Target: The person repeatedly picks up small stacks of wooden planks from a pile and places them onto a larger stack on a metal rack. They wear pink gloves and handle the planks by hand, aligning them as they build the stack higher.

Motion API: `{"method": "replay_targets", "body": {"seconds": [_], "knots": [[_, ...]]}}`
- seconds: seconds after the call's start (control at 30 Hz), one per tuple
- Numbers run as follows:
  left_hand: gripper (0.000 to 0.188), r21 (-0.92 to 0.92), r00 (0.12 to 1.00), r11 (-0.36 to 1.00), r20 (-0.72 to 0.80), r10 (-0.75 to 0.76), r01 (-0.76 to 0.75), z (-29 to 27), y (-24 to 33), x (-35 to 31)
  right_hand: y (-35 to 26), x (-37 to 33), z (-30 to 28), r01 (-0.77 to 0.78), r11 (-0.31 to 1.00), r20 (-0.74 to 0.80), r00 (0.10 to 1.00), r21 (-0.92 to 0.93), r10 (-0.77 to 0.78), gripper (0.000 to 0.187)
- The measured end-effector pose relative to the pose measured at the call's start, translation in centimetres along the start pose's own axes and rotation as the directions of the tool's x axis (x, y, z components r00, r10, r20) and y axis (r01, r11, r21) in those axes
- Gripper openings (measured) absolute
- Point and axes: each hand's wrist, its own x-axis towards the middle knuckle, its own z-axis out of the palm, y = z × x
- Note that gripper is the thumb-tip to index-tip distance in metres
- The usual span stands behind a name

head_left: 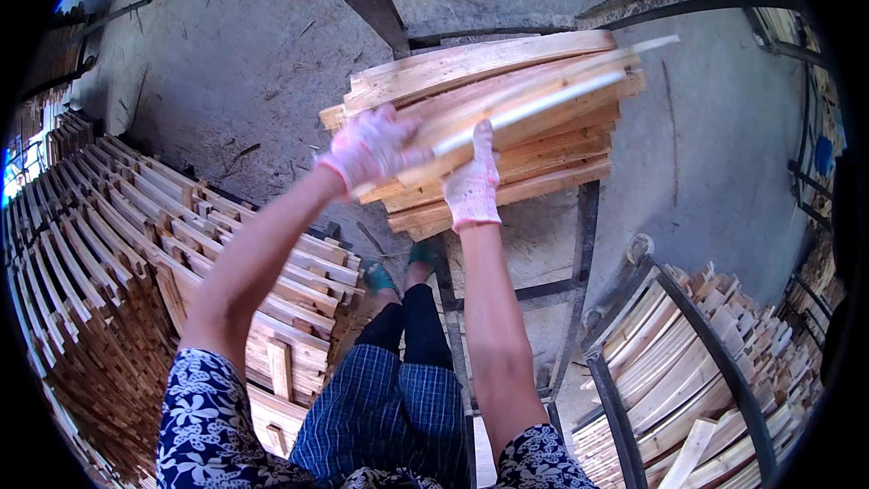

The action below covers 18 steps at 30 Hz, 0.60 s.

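Observation:
A stack of slightly curved wooden boards lies in front of me, its layers unevenly fanned. Over its top slants a blurred wooden board with a bright pale edge, rising toward the right. My right hand, in a pale pinkish knit glove, grips this board's near edge. Its thumb shows on top, while the other fingers are hidden. At the board's left end is my left hand, gloved alike. Motion smears its fingers, so I cannot make out whether they close on the wood.
Dark metal frame bars stand under and around the stack. On the left rises a large pile of curved wooden slats. A metal rack at the lower right holds more boards. Wood scraps lie on the concrete floor.

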Motion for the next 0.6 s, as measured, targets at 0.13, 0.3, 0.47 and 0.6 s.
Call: {"method": "replay_targets", "body": {"seconds": [0.13,0.3,0.47,0.6], "knots": [[0.079,0.168,0.987,0.977,0.122,0.108,-0.128,-0.7,3.7,0.6,-0.3,-0.8,-1.3,0.008,0.99,-0.168,0.985,-0.139,-0.031,0.089],[0.087,-0.324,0.971,0.93,-0.1,-0.216,0.173,-2.3,4.5,6.3,-1.7,-1.6,2.0,0.031,0.994,-0.28,0.958,-0.109,-0.06,0.086],[0.092,-0.292,0.943,0.944,-0.243,-0.226,0.151,1.2,5.9,5.6,-0.7,-0.2,-1.4,0.124,0.992,0.031,0.992,-0.038,-0.123,0.077],[0.096,-0.369,0.964,0.911,-0.11,-0.242,0.186,-0.2,8.6,2.1,-0.9,-2.2,-3.8,0.069,0.997,0.136,0.989,-0.046,-0.062,0.074]]}}
